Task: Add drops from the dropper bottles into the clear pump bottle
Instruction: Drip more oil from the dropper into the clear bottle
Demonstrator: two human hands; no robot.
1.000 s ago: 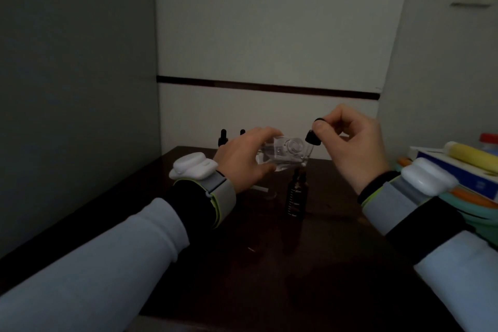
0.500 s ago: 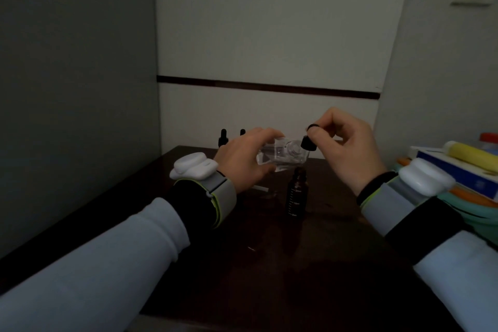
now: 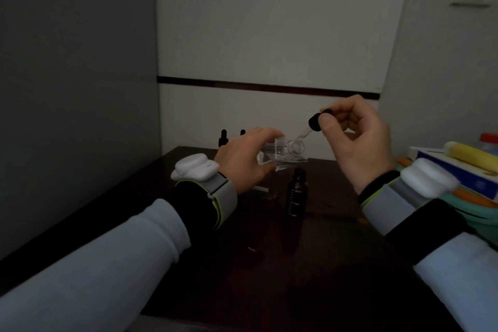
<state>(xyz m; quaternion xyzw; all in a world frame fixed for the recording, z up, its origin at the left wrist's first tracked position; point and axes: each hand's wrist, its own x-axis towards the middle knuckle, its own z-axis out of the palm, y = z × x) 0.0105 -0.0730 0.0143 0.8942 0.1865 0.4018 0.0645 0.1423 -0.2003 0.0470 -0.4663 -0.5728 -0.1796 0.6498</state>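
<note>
- We see a dark table [image 3: 269, 277] spread beneath both hands, well below the fingers.
- Beyond the right knuckles, at the far edge, we make out a stack of things [image 3: 458, 170]; a yellow tube [image 3: 470, 155] lies on top.
- The left hand [image 3: 239, 163] has its fingers curled round the clear pump bottle, gripping its body; a white wrist device [image 3: 195, 167] sits behind it.
- The right hand [image 3: 358, 143] pinches the dropper's black bulb between thumb and forefinger; its other fingers fold in toward the palm.
- The clear pump bottle [image 3: 283, 155] is off the table, tilted on its side in the left fingers; its open neck faces the right fingers.
- A dark dropper bottle [image 3: 295, 197] stands upright and uncapped on the table, just below the clear bottle, between the two sets of fingers.
- The dropper [image 3: 315, 122] slants down from the right fingertips; its glass tip reaches the rim of the open neck; we cannot tell whether they touch.
- Two black-topped bottles [image 3: 223, 139] stand behind the left knuckles, partly hidden.
</note>
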